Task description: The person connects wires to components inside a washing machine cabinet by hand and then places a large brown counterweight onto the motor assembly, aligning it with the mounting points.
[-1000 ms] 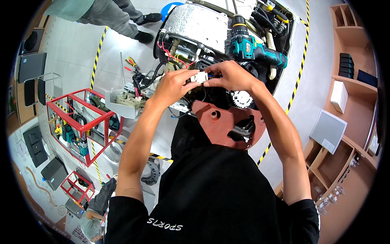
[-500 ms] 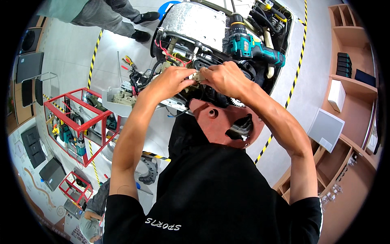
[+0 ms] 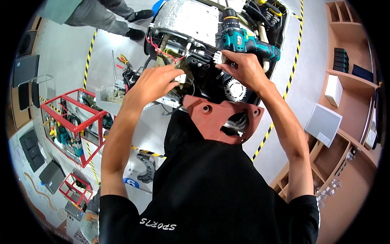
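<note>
My left hand (image 3: 156, 84) pinches a small white connector (image 3: 181, 78) at its fingertips, beside red and yellow wires (image 3: 164, 53). To its right, my right hand (image 3: 248, 70) is closed with thumb and index finger on another white connector piece (image 3: 218, 57). Both hands are over the opened machine (image 3: 203, 73), with its dark inner parts below them. Just under my right hand shows a white toothed gear (image 3: 235, 90). A teal cordless drill (image 3: 248, 44) lies on the machine beyond that hand. Between me and the machine is a reddish-brown cover (image 3: 203, 118) with openings.
Pliers (image 3: 125, 61) and loose wired parts (image 3: 129, 77) lie left of the machine. Red-framed tool racks (image 3: 75, 126) stand further left. Another person's legs (image 3: 101, 18) are at the far left. Wooden shelves (image 3: 351, 97) line the right side, past yellow-black floor tape (image 3: 293, 69).
My hands have parted: the right moved right and away with a white connector piece, the left slightly left. The gear and dark parts between them now show more.
</note>
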Demonstrator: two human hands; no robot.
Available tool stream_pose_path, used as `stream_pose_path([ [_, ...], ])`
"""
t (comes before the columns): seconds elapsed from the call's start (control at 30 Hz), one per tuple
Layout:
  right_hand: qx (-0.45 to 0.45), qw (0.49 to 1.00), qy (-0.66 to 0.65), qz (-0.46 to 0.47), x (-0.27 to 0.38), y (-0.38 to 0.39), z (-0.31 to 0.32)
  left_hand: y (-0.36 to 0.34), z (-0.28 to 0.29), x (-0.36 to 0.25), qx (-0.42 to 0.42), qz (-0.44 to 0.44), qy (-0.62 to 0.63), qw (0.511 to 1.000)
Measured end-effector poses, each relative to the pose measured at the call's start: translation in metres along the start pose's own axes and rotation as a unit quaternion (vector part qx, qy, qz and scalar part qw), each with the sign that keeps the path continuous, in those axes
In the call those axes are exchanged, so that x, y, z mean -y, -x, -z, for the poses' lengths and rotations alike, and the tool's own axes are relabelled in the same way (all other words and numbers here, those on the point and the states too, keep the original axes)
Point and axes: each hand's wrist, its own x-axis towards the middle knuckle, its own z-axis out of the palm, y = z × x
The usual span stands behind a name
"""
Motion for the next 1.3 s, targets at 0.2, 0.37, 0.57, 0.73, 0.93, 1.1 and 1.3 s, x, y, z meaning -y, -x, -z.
stream_pose_path([
  [0.2,-0.049,0.997,0.023,-0.055,-0.020,0.023,0.014,0.018,-0.003,-0.008,-0.040,-0.022,-0.018,0.999],
  [0.37,-0.110,0.990,0.066,-0.055,-0.032,0.037,0.023,0.030,-0.016,0.002,-0.088,-0.029,-0.065,0.994],
  [0.57,-0.159,0.944,-0.001,-0.289,-0.058,0.076,0.027,0.033,-0.038,-0.002,-0.176,-0.021,-0.141,0.974],
  [0.73,-0.123,0.833,-0.297,-0.450,-0.062,0.103,0.030,0.039,-0.040,-0.015,-0.194,-0.006,-0.171,0.966],
  [0.93,-0.065,0.833,-0.340,-0.431,-0.069,0.137,0.030,0.034,-0.044,-0.054,-0.213,-0.020,-0.110,0.971],
  [1.1,-0.078,0.904,-0.211,-0.363,-0.069,0.150,0.016,-0.002,-0.065,-0.102,-0.160,-0.056,0.031,0.985],
  [1.3,-0.101,0.903,-0.167,-0.383,-0.062,0.154,0.011,-0.039,-0.096,-0.140,-0.068,-0.075,0.056,0.993],
])
